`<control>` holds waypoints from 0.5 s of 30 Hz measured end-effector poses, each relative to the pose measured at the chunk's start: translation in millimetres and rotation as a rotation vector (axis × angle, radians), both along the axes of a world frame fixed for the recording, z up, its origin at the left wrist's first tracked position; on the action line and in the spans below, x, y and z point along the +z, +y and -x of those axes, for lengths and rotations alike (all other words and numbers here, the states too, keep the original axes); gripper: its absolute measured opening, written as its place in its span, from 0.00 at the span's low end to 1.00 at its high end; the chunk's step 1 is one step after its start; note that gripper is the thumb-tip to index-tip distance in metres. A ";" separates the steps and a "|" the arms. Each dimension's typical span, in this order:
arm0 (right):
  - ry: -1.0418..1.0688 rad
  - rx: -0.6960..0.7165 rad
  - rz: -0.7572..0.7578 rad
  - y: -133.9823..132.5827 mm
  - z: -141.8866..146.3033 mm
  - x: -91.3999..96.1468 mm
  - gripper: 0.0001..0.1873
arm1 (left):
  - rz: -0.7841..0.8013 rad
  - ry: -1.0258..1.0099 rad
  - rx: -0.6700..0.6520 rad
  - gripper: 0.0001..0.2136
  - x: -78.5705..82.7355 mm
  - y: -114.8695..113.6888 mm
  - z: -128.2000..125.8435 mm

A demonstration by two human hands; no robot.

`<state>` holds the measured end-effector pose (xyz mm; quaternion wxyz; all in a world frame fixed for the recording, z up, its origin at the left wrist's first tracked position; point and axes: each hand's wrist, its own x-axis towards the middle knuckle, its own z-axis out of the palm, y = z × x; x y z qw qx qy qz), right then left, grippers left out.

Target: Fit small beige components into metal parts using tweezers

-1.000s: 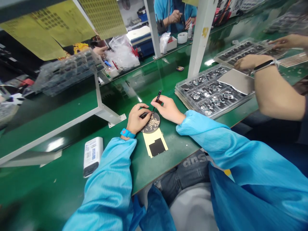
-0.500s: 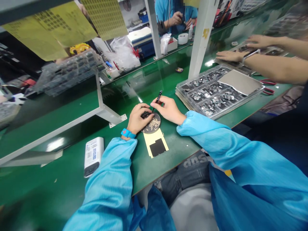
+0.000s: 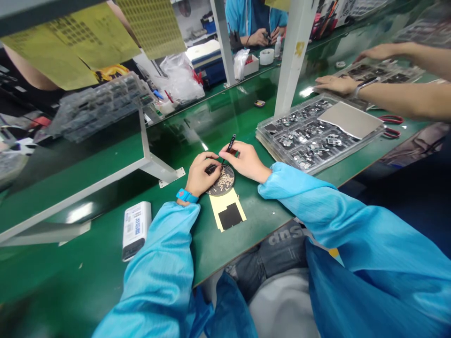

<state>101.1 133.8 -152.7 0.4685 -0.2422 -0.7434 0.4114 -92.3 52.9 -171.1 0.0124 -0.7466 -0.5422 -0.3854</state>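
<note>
Round tray of tan parts (image 3: 222, 180), under left hand (image 3: 199, 174), right hand (image 3: 244, 162) holding tweezers (image 3: 231, 144)

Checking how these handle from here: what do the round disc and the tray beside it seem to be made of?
The disc looks like matte, dark metal or rigid plastic with a fine pattern; the view leaves it open. The tray looks like clear moulded plastic: glossy, see-through, with formed pockets.

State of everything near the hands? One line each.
Left hand: fingers curled, resting on the disc's edge.
Right hand: pinching the tweezers.
Black tweezers: held, tips down toward the disc.
Round perforated disc: flat, strewn with small pale pieces.
Yellow sheet: flat, black square on it.
Clear plastic tray: full of metal parts, grey sheet on top.
White box: lying on the bench.
</note>
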 end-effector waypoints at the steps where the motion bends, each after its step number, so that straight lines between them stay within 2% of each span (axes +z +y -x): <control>1: 0.000 0.003 0.004 -0.8 0.0 0.4 0.10 | -0.002 0.002 0.000 0.02 0.0 0.0 0.0; 15: -0.033 0.031 -0.014 -3.4 0.1 0.4 0.12 | 0.017 0.028 -0.009 0.01 2.7 -0.7 -1.2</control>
